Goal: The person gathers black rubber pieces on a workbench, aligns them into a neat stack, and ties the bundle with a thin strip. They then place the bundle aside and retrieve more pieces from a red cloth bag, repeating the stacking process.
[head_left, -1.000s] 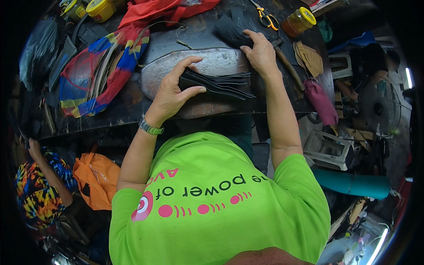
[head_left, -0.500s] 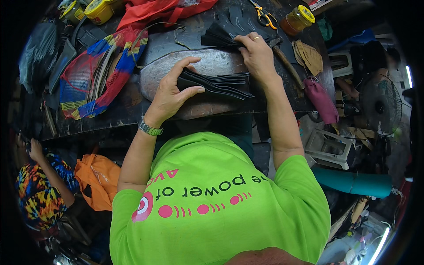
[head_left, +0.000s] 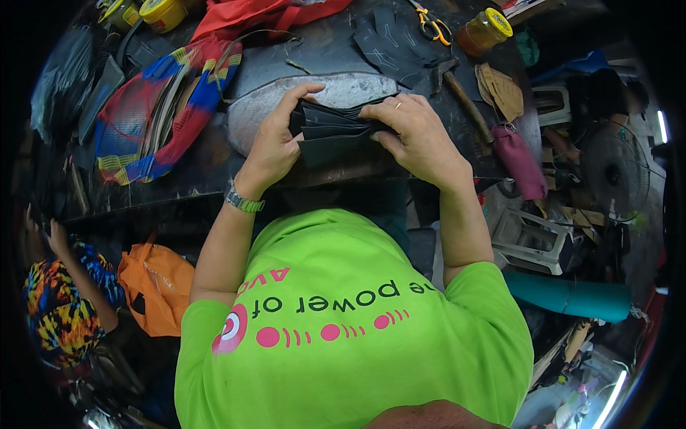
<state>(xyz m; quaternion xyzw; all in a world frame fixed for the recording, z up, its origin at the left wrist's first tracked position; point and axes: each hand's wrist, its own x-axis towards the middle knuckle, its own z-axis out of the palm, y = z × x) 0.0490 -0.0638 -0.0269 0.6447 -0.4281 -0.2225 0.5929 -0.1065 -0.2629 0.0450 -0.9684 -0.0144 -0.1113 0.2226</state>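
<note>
Between my two hands is a stack of thin black pieces of sheet material (head_left: 332, 146), its layers fanned along the upper edge. My left hand (head_left: 279, 136) grips the stack's left end, with the index finger curved over the far side. My right hand (head_left: 418, 136) pinches the right end between thumb and fingers. The stack is above the near part of a rounded grey slab (head_left: 250, 118) lying on the dark table (head_left: 286, 61). Flat black cut pieces with pale outlines (head_left: 389, 53) lie beyond my right hand. A wooden-handled hammer (head_left: 466, 104) is to its right.
Orange-handled scissors (head_left: 432, 28) and a yellow-lidded jar (head_left: 486, 32) stand far right, near brown pattern pieces (head_left: 499, 91) and a magenta roll (head_left: 518, 161). A colourful mesh bag (head_left: 161, 121) lies left. Another person's arm (head_left: 86, 286) shows at lower left, beside an orange bag (head_left: 157, 289).
My right hand has come nearer, from holding a separate black bundle at the far side to gripping the right end of the stack in my left hand. That separate bundle no longer shows apart.
</note>
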